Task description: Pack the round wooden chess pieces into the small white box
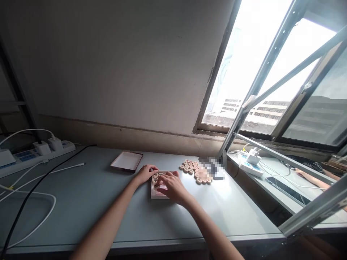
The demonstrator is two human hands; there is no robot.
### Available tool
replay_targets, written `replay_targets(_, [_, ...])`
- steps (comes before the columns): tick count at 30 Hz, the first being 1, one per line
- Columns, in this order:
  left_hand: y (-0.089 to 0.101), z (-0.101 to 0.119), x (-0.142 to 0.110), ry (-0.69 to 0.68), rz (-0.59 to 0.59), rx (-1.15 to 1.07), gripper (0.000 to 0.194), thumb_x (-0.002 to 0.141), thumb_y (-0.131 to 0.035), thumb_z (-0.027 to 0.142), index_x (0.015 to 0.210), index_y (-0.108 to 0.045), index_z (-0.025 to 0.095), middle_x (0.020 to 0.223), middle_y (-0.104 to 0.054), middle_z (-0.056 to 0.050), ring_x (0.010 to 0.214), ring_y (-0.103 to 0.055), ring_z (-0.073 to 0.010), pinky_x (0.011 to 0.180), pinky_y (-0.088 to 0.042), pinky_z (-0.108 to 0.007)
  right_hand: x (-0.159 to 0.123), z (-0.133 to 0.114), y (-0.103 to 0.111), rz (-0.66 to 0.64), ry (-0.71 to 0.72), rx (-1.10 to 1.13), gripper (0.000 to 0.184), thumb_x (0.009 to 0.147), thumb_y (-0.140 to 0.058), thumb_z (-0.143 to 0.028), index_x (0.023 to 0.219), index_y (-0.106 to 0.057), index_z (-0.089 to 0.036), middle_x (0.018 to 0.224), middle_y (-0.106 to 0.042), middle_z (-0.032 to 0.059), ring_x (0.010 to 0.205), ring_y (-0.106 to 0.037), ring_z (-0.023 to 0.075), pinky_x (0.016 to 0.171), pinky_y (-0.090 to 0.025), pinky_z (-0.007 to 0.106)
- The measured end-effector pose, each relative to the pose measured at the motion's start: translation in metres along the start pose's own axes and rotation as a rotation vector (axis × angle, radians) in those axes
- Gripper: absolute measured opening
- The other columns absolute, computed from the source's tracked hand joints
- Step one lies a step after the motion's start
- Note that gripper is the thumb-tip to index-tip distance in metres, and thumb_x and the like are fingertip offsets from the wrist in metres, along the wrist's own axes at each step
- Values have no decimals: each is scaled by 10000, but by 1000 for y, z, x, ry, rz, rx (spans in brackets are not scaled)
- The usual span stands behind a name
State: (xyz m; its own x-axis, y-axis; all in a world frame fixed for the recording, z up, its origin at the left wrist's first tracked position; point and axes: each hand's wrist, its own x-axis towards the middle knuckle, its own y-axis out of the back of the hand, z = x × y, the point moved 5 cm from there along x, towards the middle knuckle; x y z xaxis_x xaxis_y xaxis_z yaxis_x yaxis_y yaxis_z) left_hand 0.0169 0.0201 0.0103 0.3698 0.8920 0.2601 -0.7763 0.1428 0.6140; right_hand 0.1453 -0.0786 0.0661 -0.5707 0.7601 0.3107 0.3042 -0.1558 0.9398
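A shallow light-coloured box [155, 197] lies on the desk in front of me, with several round Chinese chess pieces [155, 180] in its upper left part. My left hand [145, 174] is curled against the box's upper left corner, gripping its edge. Over the box is my right hand [173, 186], its thumb and fingers bent around a Chinese chess piece [157, 186] at the left side. The right hand hides much of the box's inside. Pink shows on the bare part of its floor.
A box lid [126, 161] lies inside up at the back left. More pieces [191, 167] cluster right of the box, beside a blurred patch. Power strips [24, 156] and cables stand at left. Beyond the metal frame [238, 119] are a phone [287, 190] and another person's arm [309, 177].
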Motion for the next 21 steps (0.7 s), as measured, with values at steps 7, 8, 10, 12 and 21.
replay_targets(7, [2,5,-2,18,4,4,281,765,-507,371,878,-669,171,920,-689,-51,880,-611,-194,816,-453,-263,1,-6,-10,15,15,-116,156,853,-546,-397,903,-636,-280,1103,-574,33,991,-454,208,829,-299,345])
replay_targets(8, [2,4,-2,29,-7,1,285,766,-505,376,880,-667,172,925,-687,-50,885,-607,-195,824,-451,-268,-1,-5,-8,6,25,-119,164,870,-516,-398,913,-642,-302,1107,-569,26,990,-451,204,832,-300,348])
replay_targets(10, [1,4,-2,48,-32,4,304,774,-489,389,898,-661,171,926,-680,-50,885,-600,-200,826,-452,-279,-7,2,-4,8,22,-128,202,902,-452,-397,971,-635,-346,1137,-554,12,1013,-443,201,856,-303,357])
replay_targets(12, [0,5,-4,54,-63,32,323,778,-478,398,933,-652,173,938,-662,-54,883,-589,-205,817,-455,-291,-14,22,-2,54,-50,-174,247,914,-416,-406,1076,-595,-357,1235,-499,14,1096,-410,215,912,-290,389])
replay_targets(21, [1,24,-10,20,-114,206,442,690,-625,487,1085,-598,289,1242,-431,-46,1232,-318,-258,1049,-272,-371,-51,131,-9,102,-350,-369,369,917,-377,-380,1248,-482,-255,1427,-338,56,1350,-141,302,1025,-98,580])
